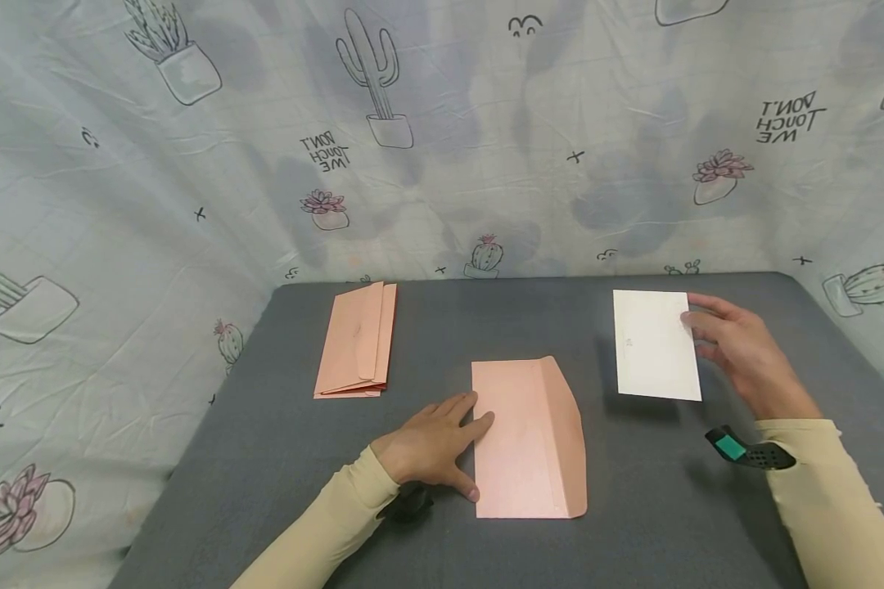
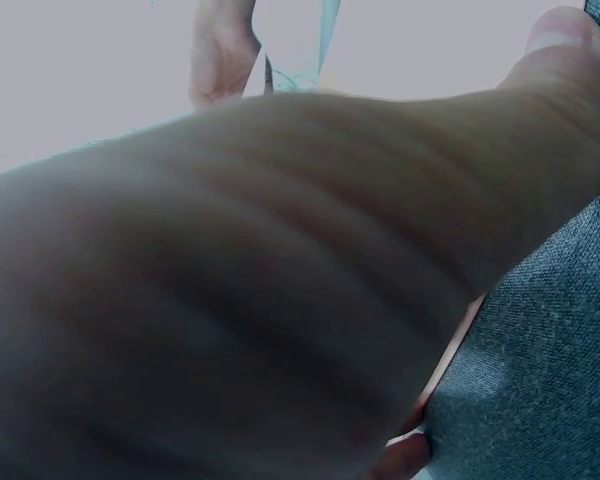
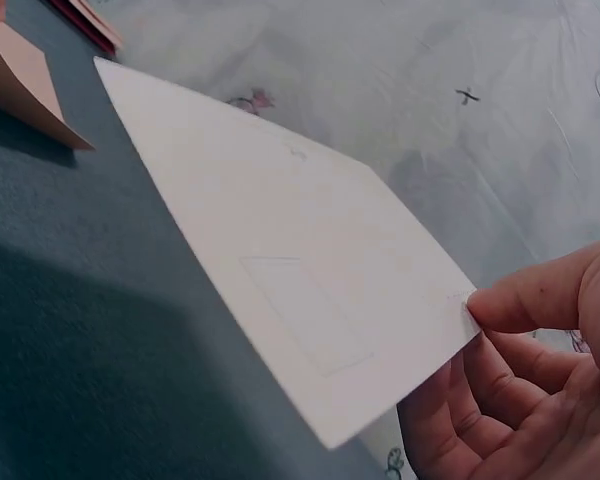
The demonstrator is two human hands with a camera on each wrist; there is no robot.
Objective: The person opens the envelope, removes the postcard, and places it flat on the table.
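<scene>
Better to steady the envelope (image 1: 516, 446) with left hand (image 1: 435, 444) spread at its edge, and not bend the card (image 1: 656, 348) pinched in right hand (image 1: 742, 352).

White card (image 1: 651, 348) held aloft, pink envelope (image 1: 511, 442) lying down, flap (image 1: 569, 442) open

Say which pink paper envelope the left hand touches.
The single pink paper envelope at front centre, flap opened rightward; the stacked pink envelopes, farther back left, are untouched.
</scene>
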